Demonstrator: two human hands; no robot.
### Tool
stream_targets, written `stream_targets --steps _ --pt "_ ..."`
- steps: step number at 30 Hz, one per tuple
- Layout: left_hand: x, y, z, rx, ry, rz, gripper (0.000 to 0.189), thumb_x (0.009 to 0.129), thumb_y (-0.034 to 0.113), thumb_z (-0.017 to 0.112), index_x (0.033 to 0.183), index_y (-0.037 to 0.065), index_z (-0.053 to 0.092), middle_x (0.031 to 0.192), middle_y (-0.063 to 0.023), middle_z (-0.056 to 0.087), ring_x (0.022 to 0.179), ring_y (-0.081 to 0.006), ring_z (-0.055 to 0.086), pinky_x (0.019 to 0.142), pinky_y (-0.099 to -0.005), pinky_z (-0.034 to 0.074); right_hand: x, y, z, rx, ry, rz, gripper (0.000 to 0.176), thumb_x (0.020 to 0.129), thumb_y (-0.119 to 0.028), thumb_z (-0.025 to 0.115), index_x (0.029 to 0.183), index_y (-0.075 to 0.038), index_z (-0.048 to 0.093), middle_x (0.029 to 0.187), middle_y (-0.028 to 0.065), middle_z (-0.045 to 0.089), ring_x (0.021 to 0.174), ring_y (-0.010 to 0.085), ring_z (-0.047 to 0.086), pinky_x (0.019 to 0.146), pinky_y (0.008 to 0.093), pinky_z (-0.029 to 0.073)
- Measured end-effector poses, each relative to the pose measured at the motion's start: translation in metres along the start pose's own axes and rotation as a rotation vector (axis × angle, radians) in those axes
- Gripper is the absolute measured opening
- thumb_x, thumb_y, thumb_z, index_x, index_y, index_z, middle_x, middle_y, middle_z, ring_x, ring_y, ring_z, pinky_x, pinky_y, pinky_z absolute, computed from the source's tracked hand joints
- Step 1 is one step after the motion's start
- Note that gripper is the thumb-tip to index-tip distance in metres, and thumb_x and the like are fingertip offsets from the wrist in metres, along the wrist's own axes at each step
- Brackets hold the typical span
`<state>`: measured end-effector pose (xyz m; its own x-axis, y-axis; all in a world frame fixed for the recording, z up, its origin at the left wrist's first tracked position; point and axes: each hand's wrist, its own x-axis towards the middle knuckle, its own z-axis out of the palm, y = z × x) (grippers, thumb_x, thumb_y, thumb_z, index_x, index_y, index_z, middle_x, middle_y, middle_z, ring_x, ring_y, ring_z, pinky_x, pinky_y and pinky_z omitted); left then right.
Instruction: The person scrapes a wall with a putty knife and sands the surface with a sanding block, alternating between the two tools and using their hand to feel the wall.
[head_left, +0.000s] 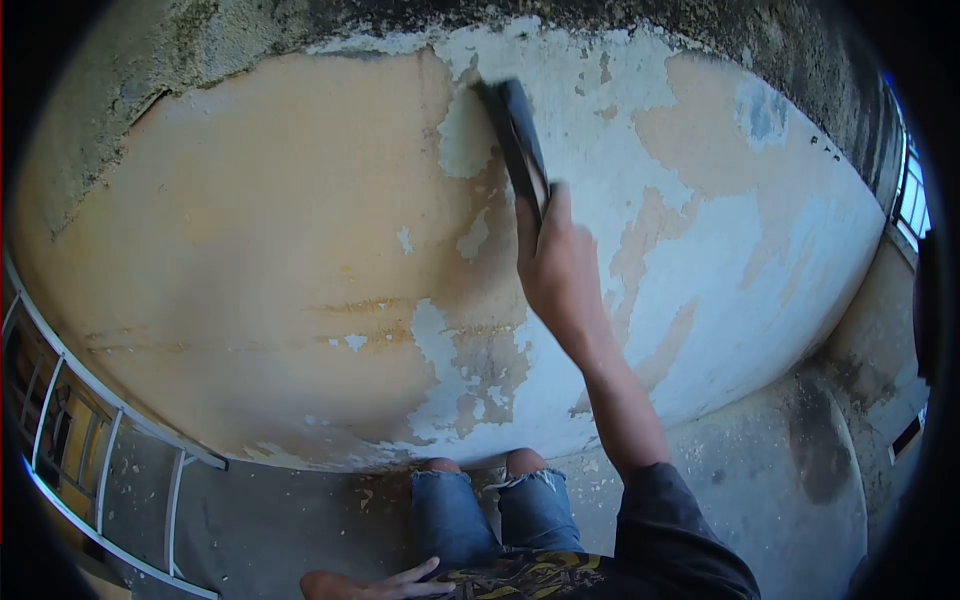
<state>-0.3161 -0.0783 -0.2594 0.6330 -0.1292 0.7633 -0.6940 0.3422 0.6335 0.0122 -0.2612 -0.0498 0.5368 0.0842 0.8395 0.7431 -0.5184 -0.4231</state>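
Note:
My right hand (560, 265) is raised against the wall, its fingers closed round the handle of a long, dark scraper-like tool (522, 135). The tool tilts up and left, its far end at the wall among flaking paint; blur hides its exact kind. Around it the wall (330, 190) shows tan paint on the left and pale, stripped patches (585, 130) on the right. At the bottom edge, my left hand (395, 582) lies against the front of my dark shirt, fingers stretched out and holding nothing.
A metal ladder-like frame (108, 465) stands at the lower left. Paint flakes dot the grey concrete floor (270, 530). Rough, dark-stained plaster (790, 70) borders the wall's top. A barred window (912, 195) is at the far right.

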Motion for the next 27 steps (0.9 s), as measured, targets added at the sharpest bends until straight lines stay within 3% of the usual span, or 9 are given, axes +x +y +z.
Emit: stream_targets --steps 7,8,9,11,15,16,19,23,27 --pt "-0.003 -0.002 0.011 -0.290 -0.049 -0.118 0.037 0.103 0.027 0.051 0.137 0.014 0.053 0.161 -0.0222 0.027 0.153 -0.0416 -0.009 0.112 -0.0778 -0.005 0.041 -0.016 -0.012 -0.013 -0.004 -0.027 0.029 0.103 -0.026 0.050 0.108 0.002 0.043 0.064 0.0279 0.061 0.062 0.0504 0.060 0.056 0.0574 0.047" --pt "0.009 -0.012 -0.006 0.104 -0.010 0.075 0.035 0.105 0.030 0.041 0.134 0.017 0.056 0.161 -0.0204 0.029 0.154 -0.0404 -0.006 0.112 -0.0777 -0.005 0.038 -0.017 -0.011 0.013 -0.015 -0.002 0.030 0.103 -0.027 0.051 0.109 0.002 0.043 0.065 0.0292 0.061 0.062 0.0516 0.060 0.056 0.0576 0.047" --pt "-0.016 -0.009 -0.032 0.193 0.216 -0.053 0.035 0.105 0.027 0.044 0.139 0.021 0.052 0.161 -0.0201 0.029 0.154 -0.0405 -0.007 0.111 -0.0788 -0.005 0.025 -0.011 -0.009 0.011 -0.024 0.009 0.030 0.103 -0.027 0.051 0.109 0.002 0.043 0.065 0.0292 0.061 0.062 0.0516 0.060 0.056 0.0576 0.047" --pt "0.043 -0.008 -0.039 0.110 0.149 0.246 0.043 0.102 0.033 0.054 0.143 0.023 0.045 0.160 -0.0220 0.030 0.154 -0.0426 -0.001 0.114 -0.0766 0.000 -0.014 0.008 0.000 0.031 -0.073 0.100 0.029 0.103 -0.026 0.051 0.108 0.002 0.043 0.066 0.0300 0.061 0.064 0.0522 0.060 0.056 0.0583 0.046" --pt "0.109 -0.006 -0.095 0.131 -0.282 -0.048 0.062 0.091 0.029 0.072 0.145 0.019 0.043 0.132 -0.0290 0.060 0.131 -0.0541 0.047 0.115 -0.0681 0.022 -0.003 0.016 -0.005 0.042 -0.019 0.084 0.026 0.103 -0.023 0.051 0.108 0.001 0.043 0.066 0.0308 0.061 0.066 0.0528 0.061 0.056 0.0601 0.046" --pt "0.134 -0.010 -0.097 0.364 -0.105 -0.011 0.060 0.092 0.025 0.071 0.144 0.016 0.042 0.113 -0.0204 0.071 0.121 -0.0512 0.058 0.112 -0.0671 0.029 0.016 0.008 -0.009 0.058 0.026 0.069 0.026 0.103 -0.024 0.050 0.106 0.002 0.044 0.067 0.0312 0.061 0.066 0.0527 0.061 0.056 0.0600 0.046" --pt "0.252 0.016 -0.053 0.850 0.120 0.223 0.010 0.090 0.010 0.061 0.095 0.005 0.068 0.097 -0.0111 0.074 0.111 -0.0323 0.067 0.107 -0.0521 0.043 0.034 -0.004 -0.023 0.043 0.062 0.064 0.029 0.104 -0.027 0.049 0.102 0.002 0.046 0.066 0.0313 0.061 0.068 0.0531 0.061 0.055 0.0595 0.045" --pt "0.366 0.046 -0.019 1.303 0.039 0.669 0.011 0.090 0.014 0.063 0.087 0.004 0.068 0.091 -0.0123 0.071 0.107 -0.0295 0.067 0.100 -0.0450 0.047 -0.036 0.030 -0.005 0.056 -0.067 0.187 0.028 0.104 -0.026 0.049 0.116 -0.001 0.043 0.072 0.0331 0.063 0.072 0.0542 0.062 0.058 0.0603 0.045" --pt "0.473 0.035 -0.026 1.766 -0.114 1.285 0.010 0.084 0.015 0.071 0.092 0.009 0.071 0.114 -0.0080 0.064 0.128 -0.0285 0.054 0.113 -0.0531 0.041 0.000 0.020 -0.015 0.060 -0.021 0.120 0.027 0.105 -0.025 0.048 0.113 0.000 0.045 0.076 0.0356 0.062 0.079 0.0549 0.062 0.061 0.0597 0.045"
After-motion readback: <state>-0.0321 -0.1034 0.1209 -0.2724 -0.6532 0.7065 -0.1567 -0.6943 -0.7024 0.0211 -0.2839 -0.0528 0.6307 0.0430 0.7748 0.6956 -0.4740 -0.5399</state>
